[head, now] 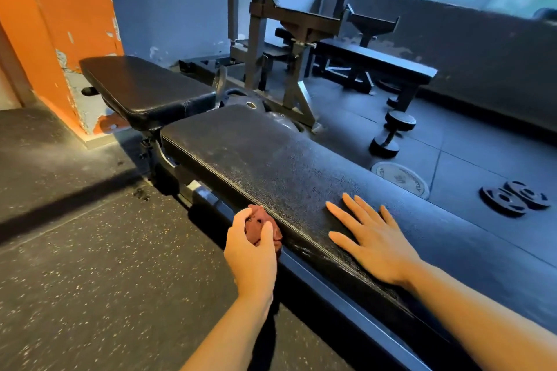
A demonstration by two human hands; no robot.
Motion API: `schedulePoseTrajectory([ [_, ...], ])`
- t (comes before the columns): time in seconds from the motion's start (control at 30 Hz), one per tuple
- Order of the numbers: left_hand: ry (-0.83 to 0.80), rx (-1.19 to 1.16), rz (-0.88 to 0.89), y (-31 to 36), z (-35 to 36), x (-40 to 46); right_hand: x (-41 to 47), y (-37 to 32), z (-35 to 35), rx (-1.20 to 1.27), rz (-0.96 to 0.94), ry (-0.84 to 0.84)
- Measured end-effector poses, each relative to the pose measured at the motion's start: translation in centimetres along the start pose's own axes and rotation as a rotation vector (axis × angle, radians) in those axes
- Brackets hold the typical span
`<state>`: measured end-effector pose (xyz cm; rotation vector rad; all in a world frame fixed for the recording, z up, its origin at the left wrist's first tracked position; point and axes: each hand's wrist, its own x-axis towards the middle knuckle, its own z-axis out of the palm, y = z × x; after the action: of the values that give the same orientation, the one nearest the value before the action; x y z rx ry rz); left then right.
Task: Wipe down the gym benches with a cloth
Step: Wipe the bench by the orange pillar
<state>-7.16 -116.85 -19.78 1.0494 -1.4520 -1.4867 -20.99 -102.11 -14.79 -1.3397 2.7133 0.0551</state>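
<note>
Two hands at work: our left hand grips balled cloth against bench pad near edge; right hand flat, fingers spread, on pad; pad's long axis runs away up-left.

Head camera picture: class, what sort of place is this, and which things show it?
Most likely a gym's free-weights area: padded benches, a dumbbell and weight plates on the rubber floor, and a metal rack behind.
</note>
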Motion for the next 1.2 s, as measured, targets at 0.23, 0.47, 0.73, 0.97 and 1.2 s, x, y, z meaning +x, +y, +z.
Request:
schedulePoseTrajectory([
  [0.23, -0.277, 0.078, 0.123, -0.8, 0.1, -7.0, 0.1, -0.7, 0.9, 0.005, 0.099, 0.097],
  [0.47, -0.025, -0.018, 0.027, -0.8, 0.4, -2.6, -1.3, -1.7, 1.0, -0.006, 0.185, 0.087],
  [0.73, -0.377, 0.044, 0.077, -2.2, 1.2, -10.2, -1.3, -1.5, 1.1, 0.015, 0.183, 0.101],
  [0.97, -0.11, 0.001, 0.053, -0.5, 0.4, -5.5, -1.3, -1.5, 1.2, 0.031, 0.184, 0.118],
  [1.2, -0.347, 0.013, 0.068, -1.1, 0.4, -9.8, -1.4, -1.5, 1.2, 0.027, 0.18, 0.118],
])
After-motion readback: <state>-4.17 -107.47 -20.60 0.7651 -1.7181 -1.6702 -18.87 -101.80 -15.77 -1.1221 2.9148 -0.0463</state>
